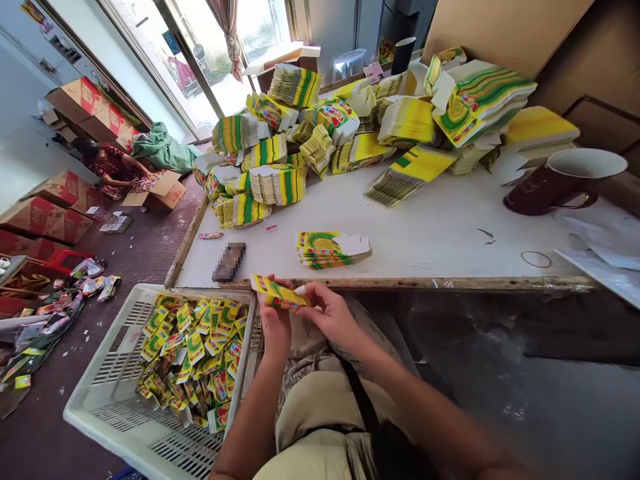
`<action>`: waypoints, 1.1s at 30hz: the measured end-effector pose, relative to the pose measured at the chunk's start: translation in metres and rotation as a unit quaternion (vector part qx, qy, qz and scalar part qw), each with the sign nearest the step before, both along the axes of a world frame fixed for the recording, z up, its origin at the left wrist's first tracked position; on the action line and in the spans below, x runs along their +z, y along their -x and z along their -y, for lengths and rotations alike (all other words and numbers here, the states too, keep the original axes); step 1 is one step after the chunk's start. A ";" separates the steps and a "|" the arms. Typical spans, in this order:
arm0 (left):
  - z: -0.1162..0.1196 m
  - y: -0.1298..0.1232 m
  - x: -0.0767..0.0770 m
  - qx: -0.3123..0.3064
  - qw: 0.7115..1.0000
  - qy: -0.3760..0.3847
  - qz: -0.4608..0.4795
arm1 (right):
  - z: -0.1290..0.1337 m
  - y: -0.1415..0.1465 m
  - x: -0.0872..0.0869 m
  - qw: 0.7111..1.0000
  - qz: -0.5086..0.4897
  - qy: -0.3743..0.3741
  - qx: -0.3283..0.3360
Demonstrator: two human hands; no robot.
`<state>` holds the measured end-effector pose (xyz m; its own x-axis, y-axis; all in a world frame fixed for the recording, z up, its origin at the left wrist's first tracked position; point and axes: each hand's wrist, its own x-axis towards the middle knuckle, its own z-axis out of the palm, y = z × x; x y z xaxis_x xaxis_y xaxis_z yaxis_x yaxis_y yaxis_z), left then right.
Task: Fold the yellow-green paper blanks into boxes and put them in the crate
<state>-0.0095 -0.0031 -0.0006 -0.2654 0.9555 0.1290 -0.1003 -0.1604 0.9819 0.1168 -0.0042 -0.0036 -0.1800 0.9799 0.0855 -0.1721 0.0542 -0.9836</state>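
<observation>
In the head view, a small yellow carton [280,294] with green and red print and a white end flap is held at the surface's [415,247] front edge. The left grip [274,325] grasps it near the flap; the right grip [329,311] pinches its other end. Just beyond lies a carton stack [325,251]; similar bundles [279,185] crowd the far side, with a dark mug [543,190] right. A white basket [101,350] of cartons stands left.

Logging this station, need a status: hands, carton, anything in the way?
Left hand, right hand: both gripping yellow carton. Carton stack on table beyond, apart from both hands. White crate holding more cartons, at left.
</observation>
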 end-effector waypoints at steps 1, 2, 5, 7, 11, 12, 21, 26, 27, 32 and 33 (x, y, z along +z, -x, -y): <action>0.003 0.002 -0.003 0.005 1.000 0.000 -0.016 | -0.002 -0.004 0.000 1.000 0.003 -0.007 -0.011; 0.005 0.005 -0.006 0.017 1.000 0.004 -0.024 | -0.003 -0.009 -0.001 0.999 0.013 -0.021 -0.021; 0.003 0.021 -0.007 0.010 0.998 0.033 -0.049 | -0.006 -0.023 0.000 0.992 0.078 -0.083 -0.049; -0.002 0.037 0.001 -0.052 0.993 0.053 -0.093 | -0.008 -0.034 0.001 0.982 0.120 -0.128 -0.067; -0.010 0.067 0.036 -0.140 0.973 0.009 -0.185 | -0.014 -0.055 0.001 0.935 0.246 -0.241 -0.085; -0.010 0.070 0.043 -0.160 0.962 -0.003 -0.220 | -0.015 -0.057 0.001 0.918 0.278 -0.271 -0.078; 0.007 0.029 0.017 -0.257 0.867 0.070 -0.421 | 0.003 -0.024 -0.008 0.922 0.231 -0.299 -0.089; 0.019 0.022 0.007 -0.210 0.865 0.050 -0.452 | 0.008 -0.013 -0.030 0.996 0.061 -0.043 -0.044; 0.021 0.020 0.005 -0.211 0.865 0.031 -0.454 | 0.009 -0.009 -0.032 0.999 0.031 -0.008 -0.006; 0.030 0.015 -0.002 -0.198 0.856 -0.042 -0.476 | 0.011 0.000 -0.038 0.992 -0.067 0.083 0.070; 0.031 0.015 -0.001 -0.194 0.855 -0.034 -0.479 | 0.011 -0.001 -0.039 0.993 -0.067 0.076 0.065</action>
